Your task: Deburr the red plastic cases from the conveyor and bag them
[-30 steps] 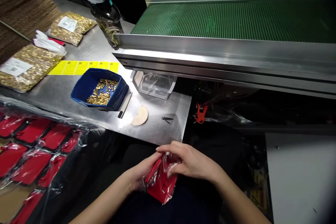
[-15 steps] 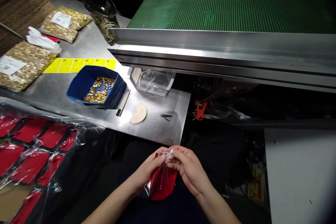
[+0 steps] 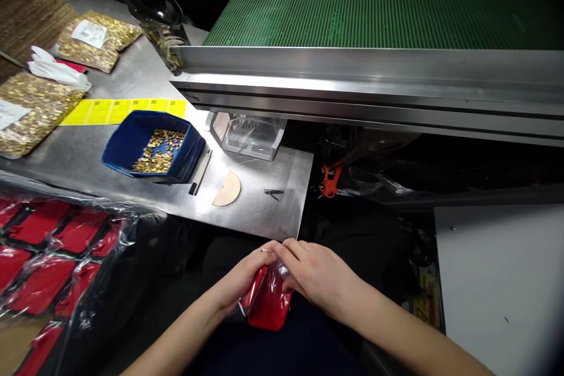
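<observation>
A red pouch point(image 3: 269, 304) with clear plastic film over it hangs between my hands, just in front of the metal table's corner. My left hand point(image 3: 247, 275) is closed on the pouch's upper left edge. Closed too, my right hand point(image 3: 315, 275) grips the top right of the pouch, where the clear film is bunched up. Its fingertips meet those of my left hand and hide what exactly they pinch. Beyond the hands, a small pair of nail clippers point(image 3: 274, 192) and a pale half-round disc point(image 3: 228, 189) lie on the metal table point(image 3: 247, 220).
A blue bin point(image 3: 187, 158) holds small gold-coloured pieces, with a pen-like tool point(image 3: 201, 171) beside it. Behind stand a clear tray point(image 3: 252, 136) and a dark bottle point(image 3: 156, 17). A green conveyor point(image 3: 352, 17) runs across the back. Plastic-covered red pouches point(image 3: 42, 285) fill a box at left.
My right hand has turned over, its back now facing up, and its fingers have come over towards the left hand. The pouch stays held and has shifted slightly left.
</observation>
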{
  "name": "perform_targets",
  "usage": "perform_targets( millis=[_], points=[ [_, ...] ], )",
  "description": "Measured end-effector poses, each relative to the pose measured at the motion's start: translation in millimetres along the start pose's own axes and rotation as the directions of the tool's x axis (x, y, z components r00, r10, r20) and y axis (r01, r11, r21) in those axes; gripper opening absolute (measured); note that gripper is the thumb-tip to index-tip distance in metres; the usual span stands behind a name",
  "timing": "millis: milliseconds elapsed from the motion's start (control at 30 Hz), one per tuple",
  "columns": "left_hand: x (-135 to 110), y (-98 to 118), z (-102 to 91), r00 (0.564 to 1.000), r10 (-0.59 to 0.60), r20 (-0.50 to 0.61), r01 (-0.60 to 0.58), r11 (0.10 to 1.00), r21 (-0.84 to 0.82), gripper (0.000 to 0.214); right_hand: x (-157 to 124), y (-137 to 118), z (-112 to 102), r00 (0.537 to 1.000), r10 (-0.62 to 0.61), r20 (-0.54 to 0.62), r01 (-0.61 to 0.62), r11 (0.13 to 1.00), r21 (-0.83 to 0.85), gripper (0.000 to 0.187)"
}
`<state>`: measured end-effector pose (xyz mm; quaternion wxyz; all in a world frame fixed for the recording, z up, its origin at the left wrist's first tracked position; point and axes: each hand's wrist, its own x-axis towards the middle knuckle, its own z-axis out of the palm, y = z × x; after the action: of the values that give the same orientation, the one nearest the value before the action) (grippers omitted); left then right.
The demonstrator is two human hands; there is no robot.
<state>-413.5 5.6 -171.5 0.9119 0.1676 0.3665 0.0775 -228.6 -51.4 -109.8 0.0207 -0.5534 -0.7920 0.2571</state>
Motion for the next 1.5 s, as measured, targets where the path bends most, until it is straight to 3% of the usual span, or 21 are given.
perform_targets(
  millis=[67,167,267,333,367,433,533,600,667,733,800,867,933,1000,1067,1100,1167,1233,1300,1400,1500],
  points=[
    [-3,3,5.4,0.999,0.053,0.008,-0.053,0.994,0.092,0.014,9,-2,5,0.998,-0.058,0.003,0.058,0.984,-0.167,0.02],
    [-14,8,8.9,0.997,0.069,0.016,-0.071,0.98,0.188,0.019,10,-6,7,0.997,-0.073,0.009,0.073,0.969,-0.234,0.015],
    [-29,9,1.9,0.991,0.055,0.125,-0.081,0.973,0.216,0.038,0,-14,6,0.992,0.12,0.036,-0.117,0.991,-0.059,0.018],
    [-39,5,-6.7,0.975,0.082,0.206,-0.131,0.963,0.236,0.063,-9,-21,6,0.958,0.273,0.085,-0.285,0.927,0.244,0.029],
    [-43,2,-11.1,0.968,0.117,0.224,-0.173,0.952,0.252,0.077,-13,-24,7,0.935,0.327,0.141,-0.355,0.828,0.433,0.036],
    [-50,-4,-18.5,0.954,0.198,0.225,-0.264,0.909,0.322,0.098,-20,-29,12,0.888,0.354,0.296,-0.443,0.475,0.76,0.041],
    [-54,-8,-23.9,0.925,0.313,0.215,-0.38,0.753,0.538,0.1,-23,-33,24,0.853,0.265,0.449,-0.434,-0.116,0.893,0.043],
    [-53,-5,-23.4,0.874,0.402,0.272,-0.476,0.594,0.648,0.091,-22,-33,31,0.864,0.225,0.45,-0.36,-0.348,0.866,0.044],
    [-51,0,-19.3,0.832,0.445,0.333,-0.55,0.576,0.604,0.089,-20,-33,33,0.884,0.228,0.409,-0.274,-0.457,0.846,0.044],
    [-47,5,-12.0,0.855,0.439,0.275,-0.517,0.753,0.406,0.086,-19,-31,27,0.916,0.218,0.338,-0.217,-0.439,0.872,0.044],
    [-42,7,-3.6,0.954,0.28,0.111,-0.297,0.937,0.187,0.07,-21,-29,15,0.951,0.161,0.265,-0.212,-0.286,0.935,0.043],
    [-37,8,3.2,1.0,-0.023,-0.008,0.024,0.998,0.057,0.062,-25,-27,1,0.972,0.099,0.214,-0.215,-0.002,0.977,0.035],
    [-33,10,7.0,0.963,-0.269,-0.008,0.268,0.963,-0.021,0.066,-28,-27,-10,0.983,0.073,0.17,-0.185,0.351,0.918,0.031],
    [-28,17,8.9,0.954,-0.296,0.037,0.299,0.949,-0.103,0.066,-29,-29,-15,0.988,0.052,0.145,-0.144,0.646,0.75,0.029],
    [-24,30,12.1,0.983,-0.172,0.059,0.18,0.969,-0.167,0.058,-29,-29,-12,0.986,0.081,0.145,-0.152,0.797,0.585,0.024],
    [-23,37,15.1,0.994,-0.085,0.062,0.096,0.979,-0.182,0.054,-27,-29,-9,0.982,0.125,0.143,-0.184,0.817,0.547,0.022],
    [-24,50,24.9,0.992,0.099,0.073,-0.086,0.983,-0.16,0.05,-23,-25,-1,0.962,0.235,0.135,-0.269,0.76,0.592,0.025],
    [-28,56,38.3,0.954,0.271,0.129,-0.264,0.962,-0.065,0.048,-17,-16,7,0.936,0.322,0.139,-0.319,0.616,0.721,0.031],
    [-34,53,51.3,0.901,0.363,0.239,-0.381,0.924,0.034,0.044,-10,-5,11,0.918,0.375,0.127,-0.302,0.457,0.837,0.031],
    [-37,40,59.6,0.849,0.389,0.358,-0.428,0.903,0.033,0.037,-4,12,7,0.892,0.449,0.054,-0.217,0.319,0.923,0.029],
    [-29,27,50.6,0.902,0.341,0.265,-0.321,0.94,-0.117,0.042,-8,21,-9,0.889,0.456,-0.045,-0.114,0.315,0.942,0.034]
  ],
)
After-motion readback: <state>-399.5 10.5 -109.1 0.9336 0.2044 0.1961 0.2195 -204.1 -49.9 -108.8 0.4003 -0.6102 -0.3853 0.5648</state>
